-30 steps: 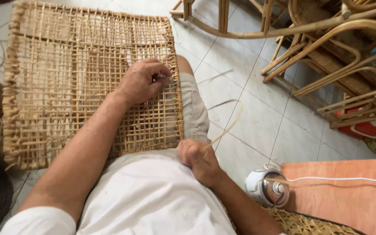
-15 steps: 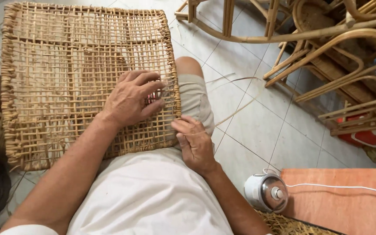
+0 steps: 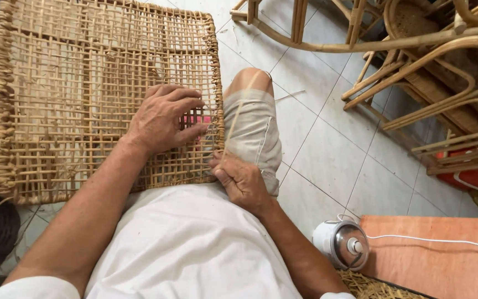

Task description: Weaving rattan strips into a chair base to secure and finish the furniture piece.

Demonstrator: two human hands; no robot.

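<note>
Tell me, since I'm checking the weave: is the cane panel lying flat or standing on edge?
Flat: the woven cane panel lies face-up across the lap, the left hand spread on it, the right hand at its near edge.

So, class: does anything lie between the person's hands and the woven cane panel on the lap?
Nothing visible does. The left hand lies flat on the woven cane panel, and the right hand grips a thin cane strand at the panel's near right edge.

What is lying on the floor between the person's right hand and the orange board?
In the head view, a small white round appliance with a metal lid sits on the tiles between the right hand and the orange board.
</note>
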